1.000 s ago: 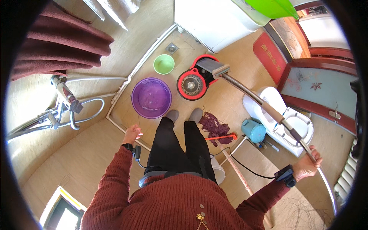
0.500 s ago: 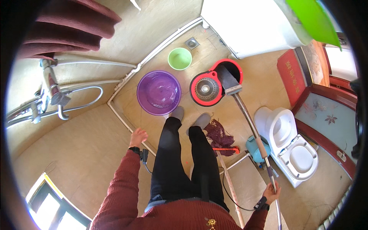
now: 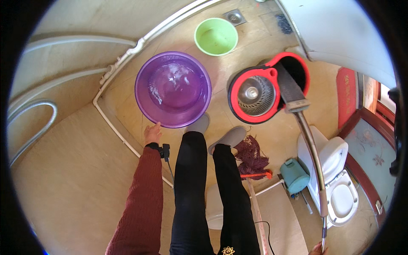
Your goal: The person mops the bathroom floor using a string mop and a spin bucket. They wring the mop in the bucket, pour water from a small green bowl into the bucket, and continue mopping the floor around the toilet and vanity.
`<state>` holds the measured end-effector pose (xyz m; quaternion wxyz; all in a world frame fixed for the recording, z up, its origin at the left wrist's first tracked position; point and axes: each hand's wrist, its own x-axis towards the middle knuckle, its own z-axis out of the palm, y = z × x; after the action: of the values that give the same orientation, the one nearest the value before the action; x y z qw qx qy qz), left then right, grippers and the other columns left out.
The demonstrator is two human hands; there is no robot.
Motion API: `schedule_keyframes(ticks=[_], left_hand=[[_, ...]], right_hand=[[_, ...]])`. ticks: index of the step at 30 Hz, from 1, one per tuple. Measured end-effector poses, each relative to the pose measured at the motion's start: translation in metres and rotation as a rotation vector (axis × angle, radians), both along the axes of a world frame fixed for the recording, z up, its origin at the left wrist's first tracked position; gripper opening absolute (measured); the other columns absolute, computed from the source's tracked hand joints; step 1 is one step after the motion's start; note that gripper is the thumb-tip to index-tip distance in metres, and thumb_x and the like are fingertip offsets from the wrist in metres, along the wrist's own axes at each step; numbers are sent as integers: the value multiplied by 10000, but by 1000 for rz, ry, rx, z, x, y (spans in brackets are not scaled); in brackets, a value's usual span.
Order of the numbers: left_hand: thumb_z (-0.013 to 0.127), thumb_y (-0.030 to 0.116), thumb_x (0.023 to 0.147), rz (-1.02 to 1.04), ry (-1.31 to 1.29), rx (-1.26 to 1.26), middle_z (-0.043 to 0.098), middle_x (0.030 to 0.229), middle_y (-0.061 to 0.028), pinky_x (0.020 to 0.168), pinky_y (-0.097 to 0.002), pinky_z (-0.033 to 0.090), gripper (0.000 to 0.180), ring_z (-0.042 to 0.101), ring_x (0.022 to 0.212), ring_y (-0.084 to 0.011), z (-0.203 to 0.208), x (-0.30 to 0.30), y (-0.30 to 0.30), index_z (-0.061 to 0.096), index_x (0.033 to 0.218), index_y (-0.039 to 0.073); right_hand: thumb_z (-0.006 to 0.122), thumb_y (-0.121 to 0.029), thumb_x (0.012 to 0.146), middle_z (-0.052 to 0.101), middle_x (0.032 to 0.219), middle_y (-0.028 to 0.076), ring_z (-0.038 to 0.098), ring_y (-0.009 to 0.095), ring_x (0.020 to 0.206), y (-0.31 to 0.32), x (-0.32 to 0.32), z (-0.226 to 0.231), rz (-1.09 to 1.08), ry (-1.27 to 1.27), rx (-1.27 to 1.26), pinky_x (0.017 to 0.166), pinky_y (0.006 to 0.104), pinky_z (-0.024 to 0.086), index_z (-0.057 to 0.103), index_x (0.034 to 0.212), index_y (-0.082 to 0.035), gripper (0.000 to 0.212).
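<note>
My left hand (image 3: 153, 134) reaches down to the near left rim of a purple basin (image 3: 141, 101) with water in it. Its fingers are partly stretched and nothing shows in them; whether a fingertip touches the rim, I cannot tell. At the lower edge my right hand (image 3: 316, 249) is closed around the metal pole of a flat mop (image 3: 313, 155), mostly cut off by the frame. The mop's dark flat head (image 3: 290, 83) leans into the black well of a red-rimmed mop bucket (image 3: 236, 108). Beside that well sits a round metal spin basket (image 3: 255, 95).
A light green basin (image 3: 216, 51) stands beside a floor drain (image 3: 234, 17). Near my right foot lies a string mop (image 3: 251, 157) with dark red strands. On the right are a teal bin (image 3: 294, 175) and a white toilet (image 3: 342, 199). A white pipe (image 3: 119, 134) follows the left wall.
I have bent lower, so the basins and bucket look larger. My left hand has moved forward to the purple basin's rim. My right hand has slipped to the lower edge, still on the pole.
</note>
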<state>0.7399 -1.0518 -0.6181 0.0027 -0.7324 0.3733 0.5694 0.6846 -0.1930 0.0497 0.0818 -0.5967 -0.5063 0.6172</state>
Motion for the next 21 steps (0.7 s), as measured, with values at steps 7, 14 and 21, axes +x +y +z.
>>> schedule_keyframes(ticks=[7, 14, 21], left_hand=[[769, 158, 881, 209, 333, 178, 630, 1218, -130, 994, -478, 489, 513, 615, 1100, -284, -31, -23, 3, 565, 1321, -9], [668, -57, 809, 228, 398, 272, 653, 1180, -145, 1008, -473, 534, 435, 643, 1073, -314, -31, -35, 39, 591, 1235, -21], [610, -118, 693, 234, 314, 130, 647, 1078, -154, 926, -503, 562, 474, 651, 976, -335, 17, -31, 38, 604, 1164, -72]], right_hand=[[729, -353, 898, 586, 772, 24, 515, 119, 661, 0, -18, 13, -81, -135, 107, 538, 281, 450, 625, 1248, 23, 524], [657, -441, 941, 655, 842, 41, 526, 110, 656, 79, 23, 25, 65, -199, 140, 474, 273, 425, 576, 1376, 9, 631], [528, -514, 992, 710, 1195, 167, 695, 276, 1022, 67, 30, 10, 92, -145, -80, 628, 366, 564, 556, 1394, 14, 665]])
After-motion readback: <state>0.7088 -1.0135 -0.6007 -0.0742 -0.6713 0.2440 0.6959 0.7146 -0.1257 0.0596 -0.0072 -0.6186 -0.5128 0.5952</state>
